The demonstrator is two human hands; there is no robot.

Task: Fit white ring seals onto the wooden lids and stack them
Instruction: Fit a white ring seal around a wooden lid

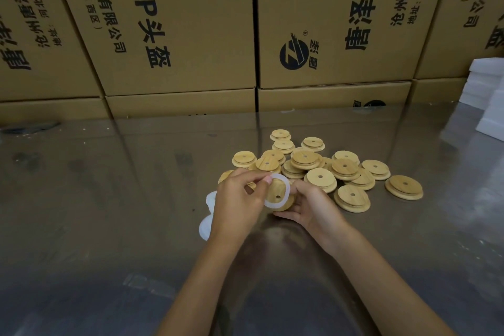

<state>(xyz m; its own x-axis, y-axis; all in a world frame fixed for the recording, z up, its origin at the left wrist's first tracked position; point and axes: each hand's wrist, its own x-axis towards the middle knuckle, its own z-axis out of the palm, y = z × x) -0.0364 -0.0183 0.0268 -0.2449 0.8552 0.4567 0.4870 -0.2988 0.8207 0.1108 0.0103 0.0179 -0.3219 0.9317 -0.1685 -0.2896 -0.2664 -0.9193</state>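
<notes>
Nearby, loose lids (321, 166) crowd cardboard boxes (177, 35).

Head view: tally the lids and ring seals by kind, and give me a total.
Wooden lids: at least 17, counting the held lid in the right hand; the rest lie piled on the table, and overlaps may hide more.
White ring seals: 1, pinched by the left hand; the white pieces behind that hand cannot be counted.
Total: at least 18.
</notes>
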